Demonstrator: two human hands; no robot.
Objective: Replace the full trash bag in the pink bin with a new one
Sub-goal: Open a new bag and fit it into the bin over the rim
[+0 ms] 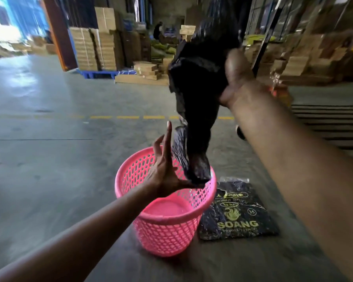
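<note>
A pink perforated bin (167, 228) stands on the concrete floor with nothing inside; its pink bottom shows. A black trash bag (196, 94) hangs above it, its lower end dangling over the bin's far rim. My right hand (236, 78) is raised high and grips the bag's upper part. My left hand (163, 167) is over the bin, its thumb touching the bag's lower end and its other fingers spread upward. A flat pack of black bags (236, 212) with gold print lies on the floor right of the bin.
Stacks of cardboard boxes (98, 47) on a blue pallet (98, 74) stand at the back. A person (158, 30) bends far behind. A dashed yellow line (114, 117) crosses the floor. Dark slatted pallets (330, 123) lie to the right.
</note>
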